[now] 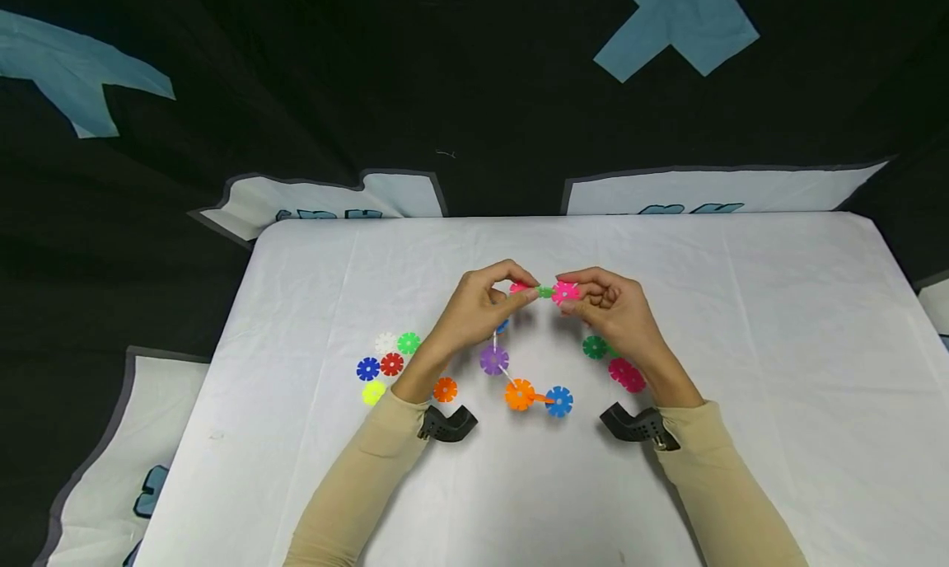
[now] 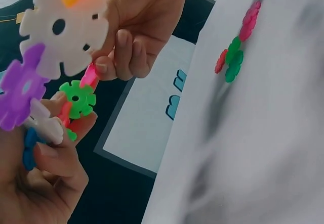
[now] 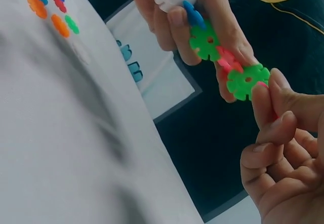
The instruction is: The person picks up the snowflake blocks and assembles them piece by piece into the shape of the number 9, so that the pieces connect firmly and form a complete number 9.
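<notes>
A chain of slotted plastic snowflake discs hangs between the two hands above the table. My left hand (image 1: 482, 307) pinches the chain near a red disc (image 3: 229, 59), which sits between two green discs, one a green disc (image 3: 204, 40) by the fingers. My right hand (image 1: 614, 310) pinches a bright pink disc (image 1: 565, 293) at the end, joined to the other green disc (image 3: 248, 81). Below the left hand the chain runs through blue, white and a purple disc (image 1: 493, 360) to an orange disc (image 1: 520, 395) and a blue disc (image 1: 559, 401). Fingers partly hide the joints.
Left of the left forearm lie loose discs, among them a blue disc (image 1: 367, 369), a yellow disc (image 1: 374, 392) and a green disc (image 1: 409, 344). An orange disc (image 1: 445, 390) lies beside that wrist. Near the right wrist are a dark green disc (image 1: 595, 347) and pink discs (image 1: 626, 375).
</notes>
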`<action>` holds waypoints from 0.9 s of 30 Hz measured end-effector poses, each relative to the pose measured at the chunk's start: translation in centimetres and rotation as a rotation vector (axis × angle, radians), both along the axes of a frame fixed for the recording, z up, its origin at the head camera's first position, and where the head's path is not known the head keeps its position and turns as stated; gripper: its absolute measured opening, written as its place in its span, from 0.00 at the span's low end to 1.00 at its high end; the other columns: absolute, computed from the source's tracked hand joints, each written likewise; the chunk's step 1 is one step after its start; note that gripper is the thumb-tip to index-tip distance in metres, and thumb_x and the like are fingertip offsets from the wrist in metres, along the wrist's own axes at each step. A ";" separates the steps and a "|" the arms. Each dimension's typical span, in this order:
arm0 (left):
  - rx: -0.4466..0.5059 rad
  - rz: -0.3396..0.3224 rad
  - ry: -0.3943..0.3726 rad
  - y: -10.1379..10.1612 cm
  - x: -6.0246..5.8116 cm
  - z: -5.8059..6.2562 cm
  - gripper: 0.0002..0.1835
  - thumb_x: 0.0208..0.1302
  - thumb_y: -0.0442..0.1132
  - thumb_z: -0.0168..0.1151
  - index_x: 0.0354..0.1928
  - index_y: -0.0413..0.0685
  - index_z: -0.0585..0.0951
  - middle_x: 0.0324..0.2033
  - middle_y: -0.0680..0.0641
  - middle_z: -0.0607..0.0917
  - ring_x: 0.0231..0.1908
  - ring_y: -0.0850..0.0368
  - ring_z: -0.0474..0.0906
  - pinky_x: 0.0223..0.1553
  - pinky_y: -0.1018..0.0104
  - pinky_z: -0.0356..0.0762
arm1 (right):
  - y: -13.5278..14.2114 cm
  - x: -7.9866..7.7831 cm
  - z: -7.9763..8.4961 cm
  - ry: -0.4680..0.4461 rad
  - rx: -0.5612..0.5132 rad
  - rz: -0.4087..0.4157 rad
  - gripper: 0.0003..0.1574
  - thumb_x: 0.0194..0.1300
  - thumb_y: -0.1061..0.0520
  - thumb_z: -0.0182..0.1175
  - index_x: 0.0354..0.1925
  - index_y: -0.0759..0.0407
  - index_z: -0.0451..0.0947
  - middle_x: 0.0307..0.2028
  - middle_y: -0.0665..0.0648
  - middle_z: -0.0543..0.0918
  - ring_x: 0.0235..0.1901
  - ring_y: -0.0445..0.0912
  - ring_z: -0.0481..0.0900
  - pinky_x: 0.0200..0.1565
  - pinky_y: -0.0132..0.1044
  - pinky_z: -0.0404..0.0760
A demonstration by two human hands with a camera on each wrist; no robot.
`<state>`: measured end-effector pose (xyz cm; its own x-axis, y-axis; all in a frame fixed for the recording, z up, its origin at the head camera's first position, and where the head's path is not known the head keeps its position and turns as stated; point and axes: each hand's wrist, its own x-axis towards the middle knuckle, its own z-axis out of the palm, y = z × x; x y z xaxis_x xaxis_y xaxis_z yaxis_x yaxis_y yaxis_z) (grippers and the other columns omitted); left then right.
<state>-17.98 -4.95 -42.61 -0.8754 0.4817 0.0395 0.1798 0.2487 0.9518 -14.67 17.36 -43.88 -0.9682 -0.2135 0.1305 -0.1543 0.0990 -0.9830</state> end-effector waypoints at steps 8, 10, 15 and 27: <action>0.016 0.019 0.076 0.2 0.1 -0.1 0.04 0.66 0.41 0.65 0.38 0.49 0.84 0.40 0.50 0.88 0.09 0.60 0.59 0.14 0.71 0.55 | -0.5 0.1 -0.2 -0.003 0.027 -0.064 0.19 0.61 0.69 0.65 0.52 0.70 0.79 0.27 0.50 0.85 0.21 0.46 0.77 0.24 0.30 0.75; 0.006 0.011 0.108 0.3 0.1 -0.1 0.04 0.66 0.40 0.64 0.38 0.49 0.84 0.39 0.50 0.88 0.08 0.59 0.59 0.14 0.71 0.55 | -0.6 0.1 -0.2 -0.005 0.033 -0.067 0.19 0.61 0.68 0.65 0.52 0.70 0.79 0.28 0.51 0.85 0.21 0.49 0.77 0.23 0.31 0.76; 0.001 -0.029 0.112 0.3 0.2 -0.1 0.06 0.66 0.40 0.64 0.42 0.49 0.83 0.36 0.47 0.86 0.08 0.60 0.58 0.15 0.72 0.56 | -0.7 0.1 -0.3 0.010 0.015 -0.057 0.18 0.62 0.69 0.64 0.52 0.70 0.79 0.27 0.54 0.84 0.21 0.53 0.76 0.23 0.32 0.76; -0.147 -0.158 0.155 -0.8 -0.3 0.2 0.20 0.70 0.46 0.60 0.62 0.54 0.78 0.52 0.48 0.83 0.29 0.52 0.83 0.32 0.70 0.80 | 1.9 -0.2 0.9 0.110 0.059 -0.124 0.21 0.64 0.67 0.63 0.56 0.70 0.76 0.34 0.49 0.82 0.27 0.42 0.75 0.31 0.27 0.77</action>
